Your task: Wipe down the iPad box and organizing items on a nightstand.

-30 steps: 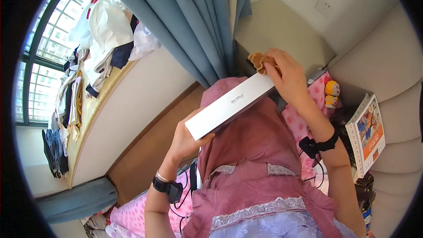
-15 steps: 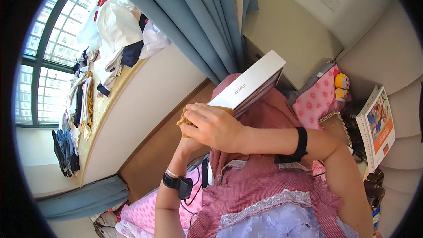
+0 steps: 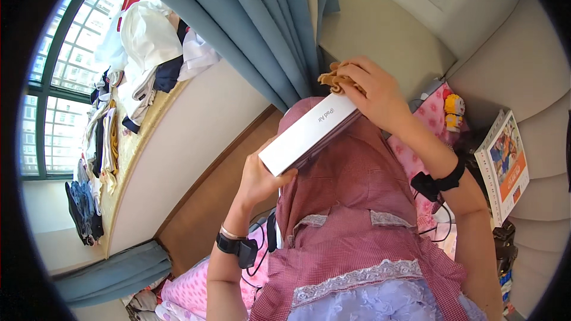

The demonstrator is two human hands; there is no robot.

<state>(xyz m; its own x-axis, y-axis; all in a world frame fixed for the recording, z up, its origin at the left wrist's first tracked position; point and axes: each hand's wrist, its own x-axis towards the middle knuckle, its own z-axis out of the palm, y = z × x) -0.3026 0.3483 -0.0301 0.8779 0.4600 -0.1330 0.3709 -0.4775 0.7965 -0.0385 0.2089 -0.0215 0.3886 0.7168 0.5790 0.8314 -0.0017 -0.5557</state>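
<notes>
Window ledge (image 3: pixel 126 153): at the left, heaped with clothes (image 3: pixel 148 35) up to its curved front edge.
Left hand (image 3: pixel 260 173): closed around the near-left end of the box, thumb along the lower edge; most of its fingers lie behind the box, so I cannot tell their spread.
White box (image 3: pixel 310 134): held in the air above the red-checked apron (image 3: pixel 351 187), slanting up to the right, one narrow long side uppermost; no surface carries it.
Brown cloth (image 3: pixel 340 78): bunched at the box's far upper corner, apparently touching it.
Right hand (image 3: pixel 380 96): fingers bent and close together, pinching the cloth over that far end.
Step in hand: to judge by the cloth's place, wiping the box's narrow side.
Next move: seems to call for a firm left grip and the cloth laid flat along the side, lest the box swing on its single hold.
Yellow figure (image 3: pixel 454 113): beyond the right forearm.
Upright book (image 3: pixel 505 163): farthest right, pictured cover outward.
</notes>
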